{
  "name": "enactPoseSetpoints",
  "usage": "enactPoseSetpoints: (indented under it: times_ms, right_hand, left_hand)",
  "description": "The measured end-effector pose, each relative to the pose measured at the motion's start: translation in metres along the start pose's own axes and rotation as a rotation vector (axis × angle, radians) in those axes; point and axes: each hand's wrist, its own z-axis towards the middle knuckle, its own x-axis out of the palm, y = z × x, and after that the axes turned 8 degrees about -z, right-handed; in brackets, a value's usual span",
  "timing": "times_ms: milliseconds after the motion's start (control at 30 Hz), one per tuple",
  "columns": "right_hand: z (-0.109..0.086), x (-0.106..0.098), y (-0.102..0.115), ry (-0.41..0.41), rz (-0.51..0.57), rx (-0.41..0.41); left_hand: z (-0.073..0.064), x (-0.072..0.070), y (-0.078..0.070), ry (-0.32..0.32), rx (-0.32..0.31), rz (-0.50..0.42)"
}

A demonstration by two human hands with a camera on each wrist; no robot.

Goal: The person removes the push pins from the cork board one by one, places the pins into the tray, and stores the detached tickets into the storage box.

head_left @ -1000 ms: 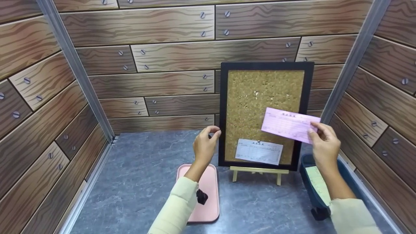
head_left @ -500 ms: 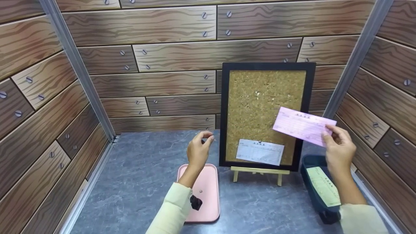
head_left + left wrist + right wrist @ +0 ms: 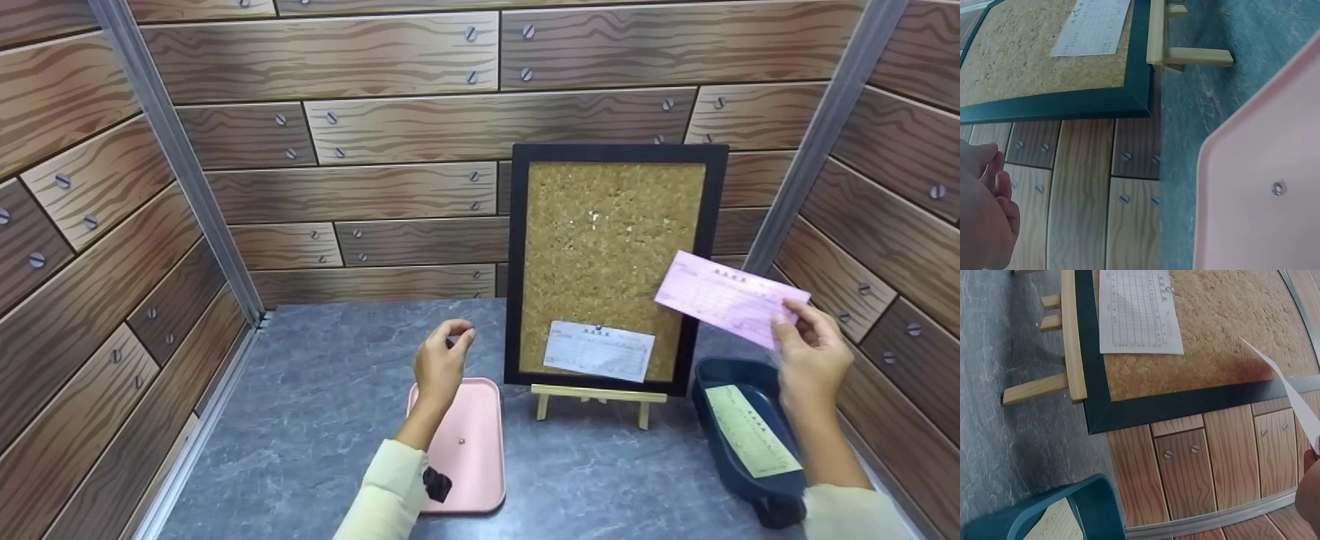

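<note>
In the head view my right hand (image 3: pixel 814 367) pinches the right end of a pink printed slip (image 3: pixel 731 300), held in the air before the framed corkboard's lower right. The slip appears edge-on in the right wrist view. My left hand (image 3: pixel 439 366) is raised over the far end of a pink tray (image 3: pixel 480 480), thumb and forefinger tips together; whether something tiny is between them is too small to see. A small metallic pushpin (image 3: pixel 1278 188) sits on the tray. A white printed slip (image 3: pixel 600 356) is pinned by its top edge to the corkboard (image 3: pixel 600 247).
The corkboard stands on a small wooden easel (image 3: pixel 598 392). Right of it, a dark teal bin (image 3: pixel 709 442) holds a pale green slip (image 3: pixel 750 431). Wood-patterned walls (image 3: pixel 360 191) enclose the grey marbled table (image 3: pixel 322 390) at the back and sides.
My right hand has carried the pink slip rightward, partly off the corkboard's front. My left hand has drawn left and down from the board's left edge, uncovering the pushpin on the tray.
</note>
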Motion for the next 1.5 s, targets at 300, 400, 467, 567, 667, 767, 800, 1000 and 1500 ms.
enactPoseSetpoints:
  times_ms: [300, 400, 467, 567, 667, 767, 800, 1000, 1500]
  right_hand:
    - [0.004, -0.015, -0.005, -0.026, 0.121, 0.042]
    - [0.003, -0.019, -0.007, -0.028, 0.136, 0.055]
    - [0.004, -0.021, -0.007, -0.033, 0.136, 0.061]
    - [0.004, -0.025, -0.008, -0.044, 0.128, 0.070]
    - [0.004, -0.030, -0.008, -0.059, 0.131, 0.086]
    - [0.005, -0.034, -0.010, -0.080, 0.126, 0.098]
    - [0.005, -0.036, -0.010, -0.084, 0.119, 0.098]
    - [0.004, -0.043, -0.016, -0.087, 0.084, 0.108]
    - [0.003, -0.058, -0.035, -0.092, 0.020, 0.170]
  left_hand:
    - [-0.010, -0.004, 0.014, 0.023, -0.004, 0.003]
    - [-0.014, -0.005, 0.021, 0.028, -0.002, 0.015]
    - [-0.017, -0.005, 0.024, 0.031, -0.007, 0.017]
    - [-0.021, -0.005, 0.028, 0.032, -0.021, 0.018]
    - [-0.024, -0.005, 0.032, 0.039, -0.038, 0.021]
    - [-0.027, -0.005, 0.036, 0.040, -0.051, 0.026]
    - [-0.028, -0.005, 0.037, 0.043, -0.056, 0.026]
    - [-0.035, -0.008, 0.049, 0.047, -0.094, 0.042]
    - [-0.051, -0.015, 0.072, 0.063, -0.159, 0.085]
